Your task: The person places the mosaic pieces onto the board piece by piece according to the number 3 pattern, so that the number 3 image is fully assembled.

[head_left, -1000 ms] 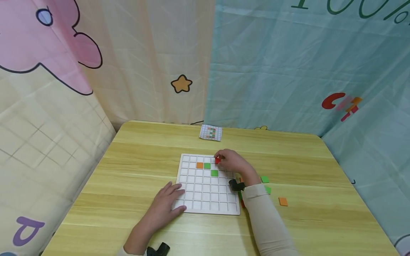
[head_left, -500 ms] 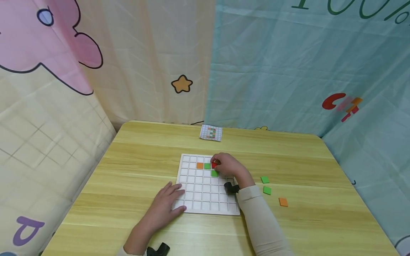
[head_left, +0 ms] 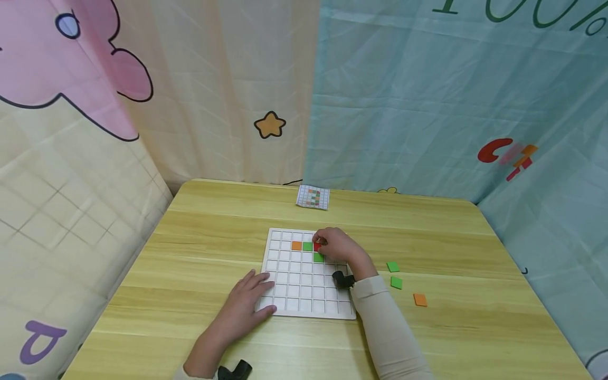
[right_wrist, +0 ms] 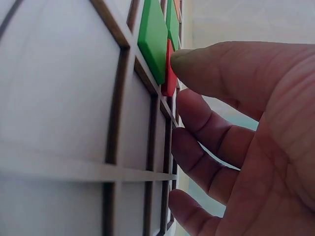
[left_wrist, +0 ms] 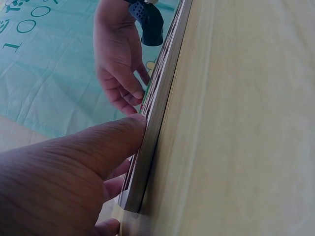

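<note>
A white grid board (head_left: 305, 292) lies on the wooden table. Its upper rows bear an orange tile (head_left: 296, 246), a green tile (head_left: 307, 246) and, one row lower, another green tile (head_left: 318, 257). Beside the upper green one is a red square tile (head_left: 316, 246); my right hand (head_left: 341, 247) pinches it low at the board. In the right wrist view the thumb lies against this red tile (right_wrist: 169, 73), and the other fingers bend beside it. My left hand (head_left: 244, 302) rests at the board's left edge, fingers spread; the left wrist view shows its thumb (left_wrist: 123, 135) against the edge.
Right of the board lie two loose green tiles (head_left: 394, 274) and an orange tile (head_left: 420, 300). A card with a coloured grid pattern (head_left: 312, 197) lies at the table's back edge. Printed curtains (head_left: 404, 105) hang behind the table. My right forearm (head_left: 389, 327) crosses beside the board's right edge.
My right hand has moved the red tile slightly left and nearer, into line with the orange and green ones, then held still there. My left hand has stayed in place.
</note>
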Tool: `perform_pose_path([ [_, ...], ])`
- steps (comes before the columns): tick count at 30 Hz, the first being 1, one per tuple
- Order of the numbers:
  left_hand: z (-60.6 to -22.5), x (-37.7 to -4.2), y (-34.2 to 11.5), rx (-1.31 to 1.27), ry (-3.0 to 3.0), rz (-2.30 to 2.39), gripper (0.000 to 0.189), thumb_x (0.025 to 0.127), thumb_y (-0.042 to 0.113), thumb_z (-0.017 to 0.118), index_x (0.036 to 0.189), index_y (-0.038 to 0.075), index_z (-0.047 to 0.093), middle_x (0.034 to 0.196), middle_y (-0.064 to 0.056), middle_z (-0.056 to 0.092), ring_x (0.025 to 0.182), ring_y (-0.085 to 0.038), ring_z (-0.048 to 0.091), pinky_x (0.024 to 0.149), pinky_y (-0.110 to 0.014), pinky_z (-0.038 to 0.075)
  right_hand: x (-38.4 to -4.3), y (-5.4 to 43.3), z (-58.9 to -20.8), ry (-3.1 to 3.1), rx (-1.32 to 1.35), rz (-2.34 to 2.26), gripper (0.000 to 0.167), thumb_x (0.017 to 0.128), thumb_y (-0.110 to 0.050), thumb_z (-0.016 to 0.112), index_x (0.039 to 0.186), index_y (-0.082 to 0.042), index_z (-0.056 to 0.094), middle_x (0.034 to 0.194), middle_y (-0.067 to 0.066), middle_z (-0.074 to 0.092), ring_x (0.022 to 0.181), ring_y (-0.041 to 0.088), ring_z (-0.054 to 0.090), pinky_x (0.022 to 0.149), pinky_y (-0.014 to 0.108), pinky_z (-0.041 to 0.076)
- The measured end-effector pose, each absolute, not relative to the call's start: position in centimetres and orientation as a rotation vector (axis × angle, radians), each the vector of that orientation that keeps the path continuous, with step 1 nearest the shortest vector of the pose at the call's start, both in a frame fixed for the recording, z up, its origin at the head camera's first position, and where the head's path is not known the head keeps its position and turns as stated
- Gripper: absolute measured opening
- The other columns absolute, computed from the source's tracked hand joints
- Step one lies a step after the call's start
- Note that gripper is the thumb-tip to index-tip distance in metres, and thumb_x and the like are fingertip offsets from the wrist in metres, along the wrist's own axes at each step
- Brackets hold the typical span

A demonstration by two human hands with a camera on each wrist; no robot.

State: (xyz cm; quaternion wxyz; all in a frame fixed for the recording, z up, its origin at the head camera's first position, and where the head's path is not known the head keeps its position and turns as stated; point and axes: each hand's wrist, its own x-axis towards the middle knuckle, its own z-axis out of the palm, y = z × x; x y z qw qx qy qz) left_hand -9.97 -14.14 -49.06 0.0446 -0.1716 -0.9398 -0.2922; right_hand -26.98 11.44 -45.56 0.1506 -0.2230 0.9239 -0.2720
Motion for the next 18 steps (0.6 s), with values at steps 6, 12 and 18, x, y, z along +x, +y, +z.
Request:
perform_pose_path([
  [6, -49.1, -10.0, -14.1, -0.524, -2.873, -0.89, 0.05, 0.084, 0.025, 0.079, 0.127, 0.004, 0.065, 0.14, -0.014, 0.054, 0.139, -0.046, 0.035, 0.114, -0.06, 0.026, -26.8, 11.5, -45.4, 2.647, -0.635, -0.783, 0.022, 0.089, -0.002, 0.065, 0.111, -0.008, 0.069, 0.097, 0.003, 0.062, 0.089, 0.02, 0.053, 0.083, 0.038, 0.05],
  [12, -49.0, -10.0, -14.1, -0.529, -2.872, -0.891, 0.05, 0.084, 0.025, 0.079, 0.127, 0.004, 0.065, 0.141, -0.014, 0.054, 0.139, -0.046, 0.034, 0.114, -0.06, 0.026, -26.4, 12.0, -45.1, 2.653, -0.626, -0.826, 0.022, 0.091, -0.005, 0.065, 0.113, -0.008, 0.068, 0.103, 0.003, 0.062, 0.093, 0.021, 0.054, 0.088, 0.04, 0.05],
  [18, -49.0, -9.9, -14.1, -0.528, -2.864, -0.886, 0.05, 0.084, 0.026, 0.08, 0.126, 0.004, 0.065, 0.14, -0.014, 0.054, 0.139, -0.046, 0.035, 0.114, -0.06, 0.026, -25.6, 13.4, -44.8, 2.665, -0.609, -0.92, 0.022, 0.093, -0.008, 0.063, 0.115, -0.008, 0.067, 0.112, 0.005, 0.063, 0.102, 0.022, 0.057, 0.094, 0.043, 0.049],
])
